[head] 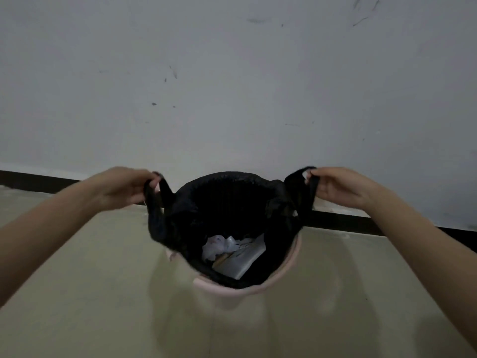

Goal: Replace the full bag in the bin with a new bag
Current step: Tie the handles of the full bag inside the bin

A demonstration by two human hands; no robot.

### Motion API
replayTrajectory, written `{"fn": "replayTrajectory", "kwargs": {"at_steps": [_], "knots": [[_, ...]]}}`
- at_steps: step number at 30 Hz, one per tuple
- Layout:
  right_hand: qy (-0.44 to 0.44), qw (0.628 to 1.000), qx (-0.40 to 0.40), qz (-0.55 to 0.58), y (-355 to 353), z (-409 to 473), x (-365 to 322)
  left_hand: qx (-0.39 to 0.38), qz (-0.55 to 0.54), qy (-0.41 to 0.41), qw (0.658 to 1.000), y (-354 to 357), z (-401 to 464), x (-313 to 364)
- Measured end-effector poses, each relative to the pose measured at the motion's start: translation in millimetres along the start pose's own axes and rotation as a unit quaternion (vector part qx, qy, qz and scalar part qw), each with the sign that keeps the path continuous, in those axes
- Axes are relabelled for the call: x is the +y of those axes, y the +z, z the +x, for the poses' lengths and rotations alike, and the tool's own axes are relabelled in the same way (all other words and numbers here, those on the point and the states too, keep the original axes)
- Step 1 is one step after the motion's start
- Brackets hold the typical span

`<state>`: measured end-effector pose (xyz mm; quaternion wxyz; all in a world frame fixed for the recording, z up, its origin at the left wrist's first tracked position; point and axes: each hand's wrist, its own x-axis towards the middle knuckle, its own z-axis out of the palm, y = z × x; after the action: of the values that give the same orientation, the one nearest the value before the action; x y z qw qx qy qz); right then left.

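A black plastic bag sits in a pale pink bin on the floor, its mouth wide open. White paper waste lies at the bottom of the bag. My left hand pinches the bag's left handle loop, pulled up and out to the left. My right hand pinches the right handle loop, pulled out to the right. The bag's rim is lifted off most of the bin's edge; only the bin's near rim shows.
A scuffed white wall rises right behind the bin, with a dark skirting board along its foot. The beige floor spreads to the left, right and in front of the bin.
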<state>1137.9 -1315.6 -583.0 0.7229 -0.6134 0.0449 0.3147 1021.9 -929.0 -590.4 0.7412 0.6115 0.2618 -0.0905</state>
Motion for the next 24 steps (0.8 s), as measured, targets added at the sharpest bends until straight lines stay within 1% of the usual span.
{"fn": "replayTrajectory", "kwargs": {"at_steps": [2, 3, 6, 8, 10, 13, 18, 21, 23, 24], "knots": [[-0.030, 0.997, 0.061, 0.024, 22, 21, -8, 0.037, -0.085, 0.023, 0.995, 24, 18, 13], [-0.036, 0.996, 0.079, 0.014, 34, 31, -10, 0.047, -0.103, 0.033, 0.993, 38, 26, 19], [-0.053, 0.992, 0.106, -0.037, 72, 50, -11, 0.058, -0.093, 0.085, 0.990, 78, 33, 36], [-0.094, 0.990, 0.097, -0.050, 97, 53, -18, 0.047, -0.065, 0.137, 0.987, 100, 28, 47], [-0.139, 0.985, 0.072, -0.069, 118, 50, -29, 0.018, -0.011, 0.186, 0.982, 116, 20, 58], [-0.182, 0.976, 0.037, -0.111, 134, 37, -45, -0.024, 0.058, 0.241, 0.969, 126, 2, 70], [-0.259, 0.953, -0.008, -0.158, 128, -6, -61, -0.071, 0.064, 0.297, 0.950, 115, -32, 80], [-0.300, 0.935, -0.020, -0.187, 115, -32, -69, -0.101, 0.069, 0.349, 0.929, 102, -52, 83], [-0.315, 0.923, -0.025, -0.221, 110, -44, -66, -0.105, 0.073, 0.372, 0.919, 99, -58, 77], [-0.321, 0.915, -0.018, -0.242, 108, -46, -61, -0.103, 0.065, 0.371, 0.921, 99, -58, 69]]}}
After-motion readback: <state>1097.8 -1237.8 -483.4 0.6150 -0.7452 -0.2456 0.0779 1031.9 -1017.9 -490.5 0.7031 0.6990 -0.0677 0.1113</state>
